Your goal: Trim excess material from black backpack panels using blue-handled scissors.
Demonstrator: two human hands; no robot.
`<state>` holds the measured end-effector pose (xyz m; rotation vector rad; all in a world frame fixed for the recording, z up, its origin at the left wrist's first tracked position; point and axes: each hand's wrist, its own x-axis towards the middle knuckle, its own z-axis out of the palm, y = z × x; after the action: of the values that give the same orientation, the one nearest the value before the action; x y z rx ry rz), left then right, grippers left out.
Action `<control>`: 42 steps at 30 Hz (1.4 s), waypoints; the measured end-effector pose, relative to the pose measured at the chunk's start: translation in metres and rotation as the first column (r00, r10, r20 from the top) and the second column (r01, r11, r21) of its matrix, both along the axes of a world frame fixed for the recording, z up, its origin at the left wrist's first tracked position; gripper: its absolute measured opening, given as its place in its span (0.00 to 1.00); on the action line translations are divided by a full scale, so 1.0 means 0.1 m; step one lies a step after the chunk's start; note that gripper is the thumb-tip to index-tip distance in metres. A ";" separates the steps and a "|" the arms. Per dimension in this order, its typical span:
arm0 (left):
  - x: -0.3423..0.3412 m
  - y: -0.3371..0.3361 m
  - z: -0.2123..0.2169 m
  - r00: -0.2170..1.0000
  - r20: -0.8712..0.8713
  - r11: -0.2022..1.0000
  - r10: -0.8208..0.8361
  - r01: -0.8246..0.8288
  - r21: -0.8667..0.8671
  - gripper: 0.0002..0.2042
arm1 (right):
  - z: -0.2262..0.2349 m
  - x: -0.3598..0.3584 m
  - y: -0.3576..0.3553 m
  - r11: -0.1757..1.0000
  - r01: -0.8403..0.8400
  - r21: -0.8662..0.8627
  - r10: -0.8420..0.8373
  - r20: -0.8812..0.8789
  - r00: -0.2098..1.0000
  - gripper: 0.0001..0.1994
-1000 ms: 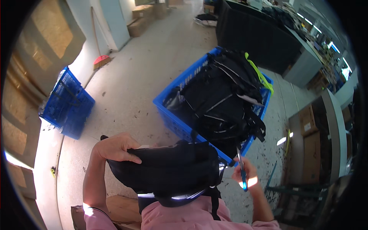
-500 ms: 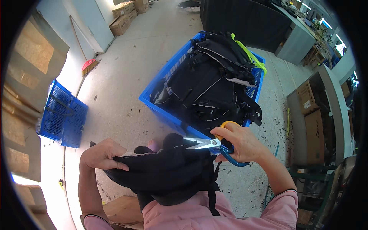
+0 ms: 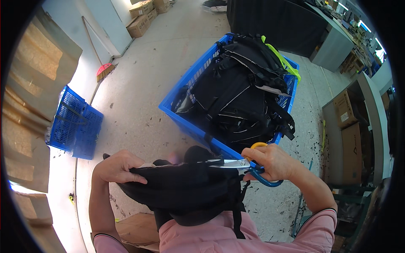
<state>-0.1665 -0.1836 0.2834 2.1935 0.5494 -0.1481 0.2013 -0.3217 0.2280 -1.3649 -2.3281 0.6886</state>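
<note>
Right hand: your right hand (image 3: 272, 162) is closed through the loops of a pair of scissors with blue and yellow handles and steel blades (image 3: 240, 165); the thumb sits in the yellow loop, the fingers in the blue one.
Scissors: the blades point toward your left and lie against the top edge of the black fabric backpack (image 3: 185, 192), near its middle; whether they are parted you cannot tell.
Left hand: your left hand (image 3: 119, 166) is clamped over the left end of the backpack, fingers curled over its upper edge.
Backpack: it lies across your lap, held between both hands, close to your pink-sleeved chest, with a black strap hanging down on its right side.
Beyond: a large blue plastic crate (image 3: 185, 120) stands on the grey concrete floor (image 3: 139, 84) just past the backpack, heaped with more black backpacks (image 3: 240, 97), one with a yellow-green strap.
Further left: a smaller blue plastic crate (image 3: 75, 123) stands well apart by the wall, with a red broom (image 3: 103, 71) behind it.
Far end: brown cardboard boxes (image 3: 141, 21) sit on the floor.
</note>
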 end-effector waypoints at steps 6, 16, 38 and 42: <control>0.05 -0.02 0.02 0.999 -0.018 0.998 0.029 -0.030 -0.061 0.10 | 0.22 -0.13 0.02 0.993 0.008 0.117 -0.018 0.082 0.996 0.23; 0.07 -0.10 0.02 0.995 0.081 0.998 0.061 -0.059 -0.026 0.09 | 0.18 -0.05 -0.04 1.000 -0.019 -0.007 0.020 0.094 0.995 0.27; 0.11 -0.13 0.04 1.000 -0.007 0.998 0.017 -0.016 0.057 0.17 | 0.48 -0.12 0.06 0.985 -0.086 0.148 0.042 0.277 0.960 0.26; 0.12 -0.13 0.00 0.998 0.053 0.998 0.015 -0.018 0.059 0.17 | 0.46 -0.16 0.09 0.980 -0.114 0.163 0.067 0.268 0.961 0.25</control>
<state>-0.1547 -0.1970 0.2832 2.2433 0.5489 -0.0658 0.1857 -0.3124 0.2736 -1.3446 -2.5999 0.3299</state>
